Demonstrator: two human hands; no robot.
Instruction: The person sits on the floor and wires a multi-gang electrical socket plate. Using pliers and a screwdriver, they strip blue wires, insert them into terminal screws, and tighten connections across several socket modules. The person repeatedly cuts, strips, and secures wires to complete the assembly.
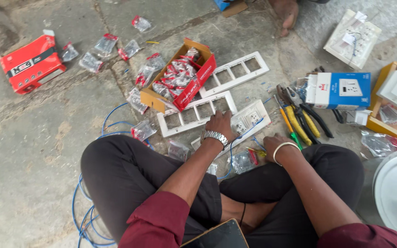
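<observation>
I sit cross-legged on a concrete floor. My left hand point(220, 124), with a metal watch on the wrist, presses down on a white switch plate point(252, 118) fitted with sockets, its fingers curled over the plate's near end. A blue wire point(242, 135) runs from the plate toward my lap. My right hand point(272, 141), with a pale bangle, is down on the floor just right of the plate, beside a green-handled screwdriver point(294, 137). Its fingers are hidden. An empty white frame point(194, 112) lies just beyond my left hand.
An open red and tan box of small packets point(180, 76) and a second white frame point(235, 71) lie ahead. Pliers point(302, 121), a blue and white carton point(341, 89) and a yellow tray point(377, 124) lie right. Loose packets, a red box point(32, 62) and another person's foot point(286, 14) lie farther off.
</observation>
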